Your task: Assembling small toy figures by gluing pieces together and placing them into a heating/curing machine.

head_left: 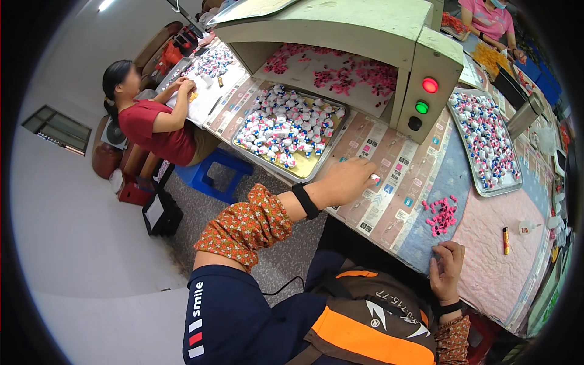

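Reaching across the table, my left hand (348,181) is closed, with a small white figure with blue and pink parts (375,179) at its fingertips. That hand is between a metal tray (302,176) heaped with similar white, blue and pink figures (286,125) and the green machine (420,82). My right hand (447,266) rests at the table's near edge, fingers loosely bent and thumb apart, holding nothing that I can see. Just beyond it, small pink pieces (442,216) lie loose on a blue cloth (413,243).
A second full tray (486,193) stands at the right. Near it lie a yellow-and-red tube (505,241) and a small white bottle (527,227). Pink pieces (344,79) lie inside the machine. Co-workers sit at the left (152,125) and far right (490,21). A blue stool (213,176) is at left.
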A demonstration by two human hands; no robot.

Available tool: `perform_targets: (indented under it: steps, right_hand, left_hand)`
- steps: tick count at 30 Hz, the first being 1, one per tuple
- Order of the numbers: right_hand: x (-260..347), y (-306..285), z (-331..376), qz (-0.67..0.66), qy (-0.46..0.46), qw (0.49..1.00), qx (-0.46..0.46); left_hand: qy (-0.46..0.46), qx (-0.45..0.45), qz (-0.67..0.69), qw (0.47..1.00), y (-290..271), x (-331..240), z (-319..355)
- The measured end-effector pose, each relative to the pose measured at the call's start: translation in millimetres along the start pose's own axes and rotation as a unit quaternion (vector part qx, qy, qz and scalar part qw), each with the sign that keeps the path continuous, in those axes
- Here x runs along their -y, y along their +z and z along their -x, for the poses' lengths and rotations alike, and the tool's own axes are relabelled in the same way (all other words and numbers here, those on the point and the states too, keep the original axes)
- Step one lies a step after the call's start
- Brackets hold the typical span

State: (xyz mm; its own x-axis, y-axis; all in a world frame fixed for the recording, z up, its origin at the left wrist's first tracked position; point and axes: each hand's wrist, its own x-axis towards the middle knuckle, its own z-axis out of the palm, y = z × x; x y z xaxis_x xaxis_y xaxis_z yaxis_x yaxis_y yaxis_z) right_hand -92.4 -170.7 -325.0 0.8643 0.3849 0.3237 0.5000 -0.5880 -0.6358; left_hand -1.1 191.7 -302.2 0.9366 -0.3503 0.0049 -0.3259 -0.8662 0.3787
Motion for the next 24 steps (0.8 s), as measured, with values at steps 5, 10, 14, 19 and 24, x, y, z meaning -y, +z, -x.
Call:
perform_targets:
  steps: [5,10,14,19,24]
  right_hand:
    - [-0.9,0.9,-0.2,0.002,-0.007,1.0,-0.005]
    - [-2.3,1.7,1.8,0.001,-0.008,1.0,-0.002]
    - [-1.5,0.8,2.1,0.002,-0.006,1.0,-0.001]
    - [-1.0,1.1,1.0,0.0,-0.004,1.0,-0.004]
    - [-1.4,1.6,-0.1,-0.004,-0.006,1.0,-0.007]
  left_hand:
    - [0.019,-0.021,-0.003,1.0,-1.1,4.2,7.1]
    - [0.018,-0.037,-0.008,0.999,0.4,5.7,14.4]
    - [-0.001,-0.077,0.013,0.997,-16.3,-0.4,19.0]
    - [-0.071,-0.221,-0.059,0.971,-49.7,53.4,18.3]
    - [-0.247,-0.235,-0.173,0.924,-69.2,134.3,33.5]
